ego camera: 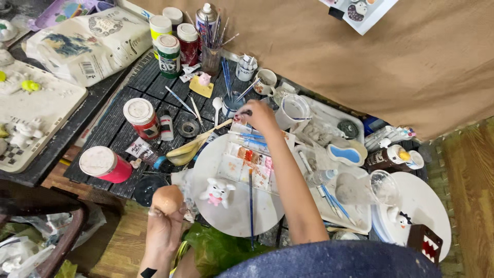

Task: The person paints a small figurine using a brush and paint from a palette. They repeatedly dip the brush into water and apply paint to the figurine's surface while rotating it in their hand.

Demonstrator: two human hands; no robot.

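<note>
At the lower left of the frame the left hand is closed around a small rounded tan figure, holding it up just beside the edge of the round white plate. On that plate, near the hand, lies a small white bunny figurine with pink marks, and a blue-handled brush lies across the plate's middle. Just above, a paint palette with orange and pink wells rests on the plate's upper part. In the middle of the frame the right hand reaches up past the palette, its fingers pinched together on a thin brush whose tip points into a small water cup. Further right stands a white pitcher.
</note>
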